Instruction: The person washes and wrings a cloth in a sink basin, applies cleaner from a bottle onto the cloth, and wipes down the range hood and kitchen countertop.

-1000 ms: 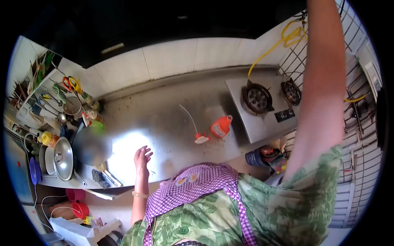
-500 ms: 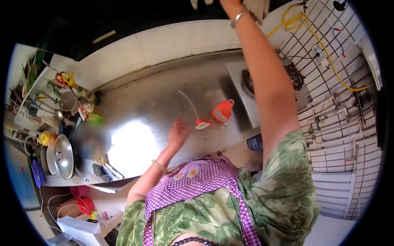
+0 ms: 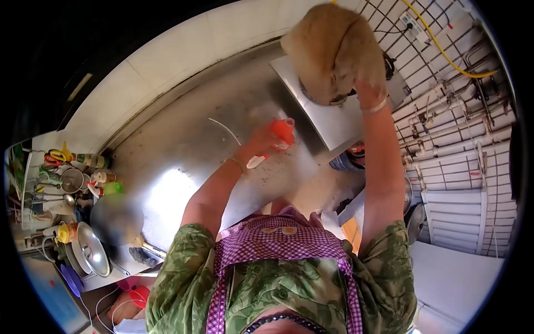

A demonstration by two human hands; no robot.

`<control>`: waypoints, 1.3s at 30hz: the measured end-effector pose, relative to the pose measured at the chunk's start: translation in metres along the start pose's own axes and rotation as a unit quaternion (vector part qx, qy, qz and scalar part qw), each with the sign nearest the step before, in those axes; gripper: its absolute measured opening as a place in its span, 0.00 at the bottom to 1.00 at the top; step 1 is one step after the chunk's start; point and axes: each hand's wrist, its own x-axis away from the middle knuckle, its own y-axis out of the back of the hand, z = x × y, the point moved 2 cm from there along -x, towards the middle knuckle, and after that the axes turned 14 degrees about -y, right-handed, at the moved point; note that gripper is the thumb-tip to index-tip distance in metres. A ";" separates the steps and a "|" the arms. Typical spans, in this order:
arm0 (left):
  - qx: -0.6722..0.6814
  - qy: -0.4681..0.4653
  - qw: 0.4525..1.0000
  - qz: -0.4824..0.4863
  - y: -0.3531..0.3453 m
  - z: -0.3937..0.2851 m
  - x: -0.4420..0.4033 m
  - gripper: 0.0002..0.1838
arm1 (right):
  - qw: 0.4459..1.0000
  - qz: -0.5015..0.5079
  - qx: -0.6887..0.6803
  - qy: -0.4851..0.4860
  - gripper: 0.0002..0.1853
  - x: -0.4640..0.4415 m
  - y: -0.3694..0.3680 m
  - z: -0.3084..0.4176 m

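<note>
head view: right hand [image 3: 368, 82] clutched tan cloth [image 3: 320, 42] above stove [image 3: 340, 125]. left hand [image 3: 258, 140] overlapped red bottle [image 3: 285, 131] on table [image 3: 181, 133]; blurred, couldn't tell whether closed round it. white spray head [image 3: 256, 161] lay just beside, thin tube [image 3: 225, 128] stretched across table.

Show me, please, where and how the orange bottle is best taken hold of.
I'd grip the orange bottle around its body, below the narrower uncapped neck, coming from the left, where the left hand is; that likely leaves the opening uncovered.
</note>
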 end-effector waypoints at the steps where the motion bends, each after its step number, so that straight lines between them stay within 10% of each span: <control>1: 0.020 0.005 1.000 0.003 -0.001 0.001 -0.002 0.33 | 1.000 -0.003 -0.014 -0.019 0.24 0.010 -0.002 -0.017; 11: -0.155 0.016 0.988 0.019 0.015 -0.060 0.017 0.33 | 0.974 0.038 -0.191 -0.115 0.25 0.092 -0.086 -0.095; 16: -0.515 -0.043 0.854 0.057 0.031 -0.107 0.038 0.31 | 0.951 0.086 -0.273 -0.117 0.25 0.107 -0.130 -0.083; 19: -0.552 0.099 0.819 0.121 0.029 -0.122 0.045 0.31 | 0.936 0.110 -0.313 -0.114 0.26 0.112 -0.150 -0.071; 39: -0.109 0.249 0.958 0.091 0.046 -0.071 0.046 0.22 | 0.956 0.159 -0.246 0.028 0.26 0.104 -0.188 -0.096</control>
